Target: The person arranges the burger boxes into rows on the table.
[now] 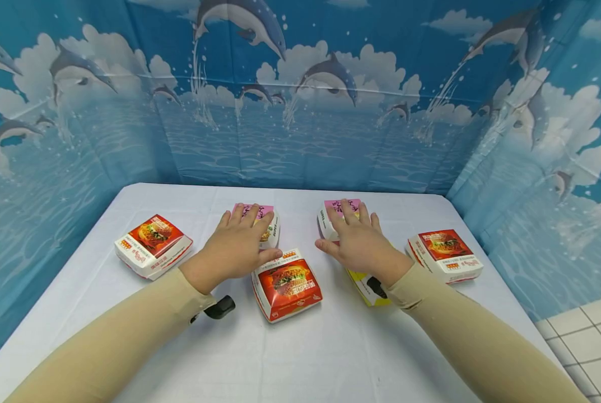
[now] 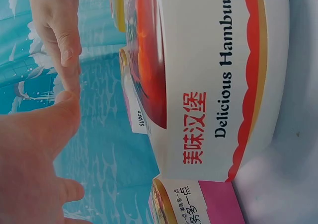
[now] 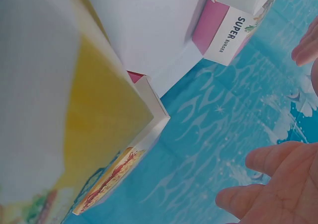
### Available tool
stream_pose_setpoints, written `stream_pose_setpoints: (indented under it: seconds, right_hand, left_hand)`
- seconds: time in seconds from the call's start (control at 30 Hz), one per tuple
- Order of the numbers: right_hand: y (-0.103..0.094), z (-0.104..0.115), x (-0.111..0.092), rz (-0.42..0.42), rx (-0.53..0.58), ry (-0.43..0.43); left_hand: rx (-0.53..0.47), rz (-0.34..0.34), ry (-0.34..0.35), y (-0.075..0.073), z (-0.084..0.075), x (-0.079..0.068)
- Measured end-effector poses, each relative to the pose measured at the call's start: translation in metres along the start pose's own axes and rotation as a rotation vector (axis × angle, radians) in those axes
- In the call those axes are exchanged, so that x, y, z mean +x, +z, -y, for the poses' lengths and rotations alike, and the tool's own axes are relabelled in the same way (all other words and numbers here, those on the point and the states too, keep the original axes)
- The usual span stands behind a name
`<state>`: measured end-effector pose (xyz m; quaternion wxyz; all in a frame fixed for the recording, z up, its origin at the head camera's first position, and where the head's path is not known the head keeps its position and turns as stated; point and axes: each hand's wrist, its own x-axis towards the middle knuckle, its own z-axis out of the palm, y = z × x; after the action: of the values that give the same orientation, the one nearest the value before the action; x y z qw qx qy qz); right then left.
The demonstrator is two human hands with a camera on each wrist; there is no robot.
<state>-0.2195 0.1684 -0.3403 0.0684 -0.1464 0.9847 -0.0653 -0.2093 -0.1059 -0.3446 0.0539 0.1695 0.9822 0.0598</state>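
Note:
Both hands are spread palm down above the table, fingers straight, holding nothing. The left hand (image 1: 234, 246) is over a pink-and-white burger box (image 1: 275, 232), partly covering it. Just right of its thumb lies a red-topped burger box (image 1: 287, 285), whose white side (image 2: 208, 75) fills much of the left wrist view. The right hand (image 1: 363, 246) hovers above another pink-and-white burger box (image 1: 324, 221). Beneath its wrist, a yellow burger box (image 1: 368, 290) is mostly hidden. In the right wrist view, the fingers of the right hand (image 3: 283, 184) appear apart from the boxes.
One red-and-white burger box (image 1: 154, 246) lies at the left of the white table (image 1: 300, 364), another (image 1: 445, 254) at the right. A blue dolphin-print curtain (image 1: 300, 145) surrounds the back and sides. White floor tiles (image 1: 582, 336) show at lower right.

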Motion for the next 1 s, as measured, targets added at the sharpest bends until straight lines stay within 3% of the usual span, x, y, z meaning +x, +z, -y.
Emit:
stream_pose_setpoints:
  seconds: [0.7,1.0]
  right_hand:
    - [0.001,0.009,-0.002,-0.002,0.02,-0.008]
    - [0.001,0.016,-0.004,0.004,0.026,-0.021]
  left_hand:
    - [0.003,0.011,-0.03,-0.003,0.012,-0.015]
    - [0.003,0.008,-0.052,-0.004,0.027,-0.024]
